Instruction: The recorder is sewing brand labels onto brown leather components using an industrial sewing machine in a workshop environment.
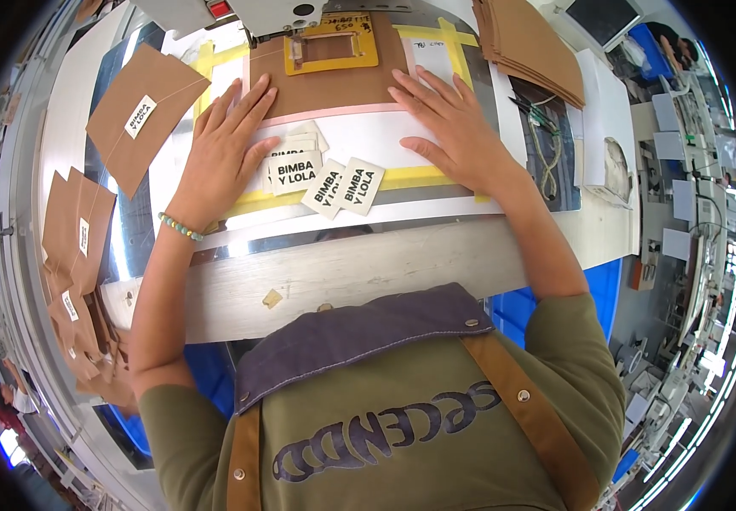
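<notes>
Nearest the viewer, the person's olive shirt and a dark apron with tan straps fill the lower field, and both forearms reach away over the pale front edge of the desk. Just beyond that edge, a loose cluster of small cream fabric labels with black printing lies on a white template outlined with yellow tape, between the two wrists. The left hand, with a beaded bracelet at the wrist, lies palm down, its fingers spread and flat, the tips resting on the near left corner of a brown leather panel. The right hand lies likewise flat, fingers apart, pressing the panel's near right corner; neither hand clamps anything. The panel sits at the far centre of the desk, under a yellow clamp frame at the foot of the sewing machine head. At left, a brown panel already bearing a label lies apart, with more such pieces hanging at the desk's left edge. At far right sits a stack of plain brown panels.

Risk, as a judgement: uneven pressure from either palm could skew the panel under the frame, and fingertips so close to the clamp could be caught if the machine cycled.
</notes>
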### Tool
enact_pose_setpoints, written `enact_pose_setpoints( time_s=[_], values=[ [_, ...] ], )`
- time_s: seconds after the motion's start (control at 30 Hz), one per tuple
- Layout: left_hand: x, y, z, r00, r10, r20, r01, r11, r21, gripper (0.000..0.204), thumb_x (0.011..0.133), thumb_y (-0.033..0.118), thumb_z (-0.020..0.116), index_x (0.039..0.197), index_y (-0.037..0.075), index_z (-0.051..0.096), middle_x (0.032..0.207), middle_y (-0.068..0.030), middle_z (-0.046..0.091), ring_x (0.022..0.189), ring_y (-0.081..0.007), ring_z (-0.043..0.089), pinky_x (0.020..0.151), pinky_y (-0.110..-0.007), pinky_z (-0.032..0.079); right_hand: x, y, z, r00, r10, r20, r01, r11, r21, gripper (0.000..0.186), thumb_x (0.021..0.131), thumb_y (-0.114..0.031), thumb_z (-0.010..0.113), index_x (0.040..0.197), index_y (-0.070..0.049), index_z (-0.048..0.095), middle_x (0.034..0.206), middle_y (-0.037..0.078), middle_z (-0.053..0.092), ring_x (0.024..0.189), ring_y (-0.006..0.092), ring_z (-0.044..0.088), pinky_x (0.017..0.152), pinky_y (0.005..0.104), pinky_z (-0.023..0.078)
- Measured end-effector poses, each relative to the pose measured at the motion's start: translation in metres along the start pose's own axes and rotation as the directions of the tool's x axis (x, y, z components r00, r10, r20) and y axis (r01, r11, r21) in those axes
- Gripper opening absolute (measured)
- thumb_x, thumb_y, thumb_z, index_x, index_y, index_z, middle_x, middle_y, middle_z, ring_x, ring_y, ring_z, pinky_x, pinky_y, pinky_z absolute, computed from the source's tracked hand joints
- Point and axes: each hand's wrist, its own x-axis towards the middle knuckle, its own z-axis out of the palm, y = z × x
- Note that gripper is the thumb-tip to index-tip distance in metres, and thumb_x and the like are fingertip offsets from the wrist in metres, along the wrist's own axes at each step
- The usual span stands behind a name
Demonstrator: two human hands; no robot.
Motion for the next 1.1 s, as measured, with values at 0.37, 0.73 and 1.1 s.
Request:
enact_pose_setpoints(
  time_s=[0.37,0.73,1.1],
  values=[
    [-0.015,0.010,-0.007,0.993,-0.072,-0.091,0.066,0.995,-0.072,0.061,0.110,0.037,0.061,0.165,0.011,0.051,0.176,-0.0063,0.044,0.165,-0.0373,0.031,0.134,-0.052,0.026,0.001,-0.002,-0.002,0.996,0.025,-0.080,-0.016,0.994,0.105,0.061,0.112,-0.047,0.058,0.163,-0.014,0.053,0.176,0.007,0.042,0.164,0.0343,0.033,0.134,0.0618,0.020],
    [-0.017,0.012,-0.006,0.998,-0.068,-0.013,0.067,0.997,-0.026,0.064,0.109,0.043,0.063,0.164,0.011,0.053,0.176,-0.0046,0.043,0.163,-0.0375,0.033,0.132,-0.052,0.027,0.003,-0.002,-0.005,0.998,0.037,0.060,-0.040,0.998,0.052,0.062,0.110,-0.043,0.057,0.165,-0.015,0.051,0.178,0.007,0.038,0.167,0.0342,0.028,0.137,0.0598,0.016],
    [-0.014,0.012,-0.005,0.994,-0.106,0.008,0.106,0.994,-0.002,0.065,0.110,0.039,0.058,0.169,0.014,0.047,0.180,-0.0030,0.037,0.167,-0.0332,0.027,0.135,-0.051,0.022,0.004,-0.004,-0.004,0.999,0.026,0.019,-0.027,0.999,0.042,0.058,0.110,-0.043,0.061,0.161,-0.015,0.055,0.175,0.008,0.043,0.163,0.0351,0.034,0.134,0.0636,0.022]
  ],
)
